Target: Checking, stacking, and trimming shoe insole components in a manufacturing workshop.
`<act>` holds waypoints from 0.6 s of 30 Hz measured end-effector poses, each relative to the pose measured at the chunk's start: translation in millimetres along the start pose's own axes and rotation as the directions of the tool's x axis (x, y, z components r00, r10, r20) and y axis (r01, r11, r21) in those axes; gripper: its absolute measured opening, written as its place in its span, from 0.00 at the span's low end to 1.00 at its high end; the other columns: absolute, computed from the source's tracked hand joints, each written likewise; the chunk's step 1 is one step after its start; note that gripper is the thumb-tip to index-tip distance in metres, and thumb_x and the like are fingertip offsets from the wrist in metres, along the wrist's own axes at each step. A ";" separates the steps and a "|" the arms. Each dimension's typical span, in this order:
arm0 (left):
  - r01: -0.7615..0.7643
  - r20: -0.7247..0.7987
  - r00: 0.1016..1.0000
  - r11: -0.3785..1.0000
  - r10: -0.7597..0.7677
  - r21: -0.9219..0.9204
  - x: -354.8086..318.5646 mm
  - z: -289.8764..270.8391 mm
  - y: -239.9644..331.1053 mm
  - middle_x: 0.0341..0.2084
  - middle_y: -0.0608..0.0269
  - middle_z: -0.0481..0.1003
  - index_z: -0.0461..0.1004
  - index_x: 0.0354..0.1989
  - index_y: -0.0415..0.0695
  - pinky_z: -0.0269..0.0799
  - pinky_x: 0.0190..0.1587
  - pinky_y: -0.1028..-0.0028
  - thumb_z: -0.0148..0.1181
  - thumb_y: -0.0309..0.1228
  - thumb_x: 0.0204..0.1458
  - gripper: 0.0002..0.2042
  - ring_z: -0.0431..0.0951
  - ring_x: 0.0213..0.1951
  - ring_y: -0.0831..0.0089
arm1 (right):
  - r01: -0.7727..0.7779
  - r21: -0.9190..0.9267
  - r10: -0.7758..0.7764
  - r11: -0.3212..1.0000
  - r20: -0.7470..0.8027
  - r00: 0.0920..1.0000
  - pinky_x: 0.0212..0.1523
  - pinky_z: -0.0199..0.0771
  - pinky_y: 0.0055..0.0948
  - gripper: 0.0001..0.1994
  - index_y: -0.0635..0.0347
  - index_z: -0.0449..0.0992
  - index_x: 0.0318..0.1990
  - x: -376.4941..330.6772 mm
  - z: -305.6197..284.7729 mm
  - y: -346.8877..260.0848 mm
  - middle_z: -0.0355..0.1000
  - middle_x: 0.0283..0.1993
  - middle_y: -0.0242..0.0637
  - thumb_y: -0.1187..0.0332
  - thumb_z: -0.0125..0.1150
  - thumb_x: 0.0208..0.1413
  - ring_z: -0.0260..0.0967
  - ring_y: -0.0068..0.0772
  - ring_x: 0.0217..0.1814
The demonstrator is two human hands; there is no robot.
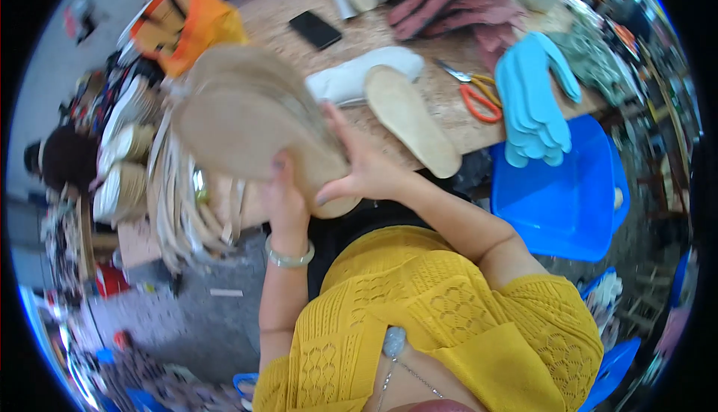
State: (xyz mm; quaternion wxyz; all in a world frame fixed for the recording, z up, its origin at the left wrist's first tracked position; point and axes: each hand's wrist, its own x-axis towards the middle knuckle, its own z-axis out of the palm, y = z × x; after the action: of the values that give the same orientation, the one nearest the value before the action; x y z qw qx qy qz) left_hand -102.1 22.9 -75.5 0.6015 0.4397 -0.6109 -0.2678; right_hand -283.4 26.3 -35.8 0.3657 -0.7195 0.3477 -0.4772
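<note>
A thick stack of beige insoles [239, 124], somewhat blurred, is held up over the table's near edge. My left hand [288, 199], with a pale bangle at the wrist, grips its lower end, the thumb lying across the top insole. From the other side my right hand [366, 169] presses against the stack's edge, thumb and fingers spread around it. Some of the fingers are hidden behind the stack. Just beyond my right hand, a single beige insole [411, 120] lies on the table beside a white, insole-shaped piece [359, 75].
Scissors [479, 94] with orange handles and light-blue sole-shaped pieces [531, 101] lie to the right, above a blue basin [557, 202]. A black phone [315, 30], dark red material [456, 8] and an orange bag [187, 26] sit farther back. Beige strips [176, 202] hang at the left.
</note>
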 end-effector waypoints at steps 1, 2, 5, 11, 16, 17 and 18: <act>0.227 -0.017 0.971 0.935 -0.240 -0.274 9.7 11.4 18.6 0.46 0.49 0.73 0.68 0.52 0.35 0.68 0.52 0.63 0.55 0.31 0.57 0.17 0.73 0.48 0.57 | -0.060 0.034 0.060 0.998 -0.018 0.998 0.70 0.46 0.34 0.60 0.70 0.38 0.69 -4.7 -1.4 7.2 0.48 0.70 0.54 0.57 0.78 0.34 0.44 0.42 0.73; 0.401 0.031 0.889 0.745 -0.457 -0.532 19.7 26.5 44.7 0.48 0.52 0.72 0.66 0.54 0.34 0.67 0.53 0.66 0.55 0.34 0.58 0.20 0.72 0.50 0.62 | -0.061 0.057 0.060 0.996 0.015 0.998 0.70 0.46 0.34 0.60 0.70 0.38 0.69 -8.4 -1.5 9.1 0.48 0.70 0.54 0.57 0.78 0.34 0.44 0.42 0.73; 0.330 0.083 0.939 0.806 -0.334 -0.491 34.8 30.6 60.7 0.51 0.57 0.69 0.64 0.56 0.33 0.67 0.55 0.69 0.56 0.41 0.58 0.25 0.70 0.52 0.68 | -0.198 0.275 0.211 0.941 -0.020 0.977 0.69 0.47 0.33 0.56 0.69 0.39 0.69 -7.7 5.6 5.2 0.49 0.69 0.51 0.62 0.75 0.38 0.46 0.40 0.72; 0.494 0.261 0.865 0.639 -0.428 -0.589 33.2 18.8 59.3 0.51 0.56 0.70 0.61 0.58 0.35 0.68 0.55 0.68 0.56 0.46 0.57 0.30 0.71 0.52 0.68 | -0.201 0.239 0.205 0.950 0.007 0.979 0.67 0.51 0.33 0.54 0.70 0.39 0.68 -7.4 4.2 1.3 0.52 0.67 0.51 0.62 0.73 0.40 0.50 0.37 0.69; 0.546 0.235 0.832 0.669 -0.502 -0.505 26.4 -10.6 45.3 0.55 0.51 0.65 0.54 0.62 0.31 0.70 0.54 0.68 0.56 0.44 0.57 0.33 0.70 0.54 0.66 | -0.395 0.403 0.386 0.826 0.106 0.916 0.66 0.53 0.33 0.55 0.71 0.38 0.68 -29.7 -4.9 -0.6 0.55 0.65 0.54 0.59 0.73 0.41 0.54 0.39 0.67; 0.553 0.237 0.828 0.666 -0.509 -0.501 28.2 -16.8 43.8 0.55 0.51 0.65 0.54 0.62 0.31 0.70 0.54 0.68 0.56 0.44 0.57 0.33 0.70 0.54 0.66 | -0.456 0.448 0.435 0.769 0.156 0.887 0.65 0.54 0.33 0.55 0.70 0.38 0.68 -35.2 -7.3 -1.5 0.56 0.64 0.55 0.58 0.73 0.42 0.55 0.40 0.66; 0.465 0.143 0.885 0.824 -0.443 -0.324 32.9 -21.9 41.9 0.58 0.50 0.63 0.52 0.63 0.31 0.66 0.58 0.66 0.57 0.42 0.57 0.34 0.68 0.56 0.64 | -0.463 0.452 0.442 0.763 0.157 0.883 0.65 0.54 0.33 0.55 0.70 0.38 0.68 -39.8 -11.0 0.6 0.56 0.64 0.55 0.58 0.73 0.42 0.55 0.40 0.66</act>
State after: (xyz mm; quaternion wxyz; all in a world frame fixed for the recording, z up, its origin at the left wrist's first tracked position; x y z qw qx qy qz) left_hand -86.2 18.7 -20.3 0.5696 0.4502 -0.4494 -0.5205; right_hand -305.9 57.7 -50.5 0.6425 -0.5113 0.3748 -0.4304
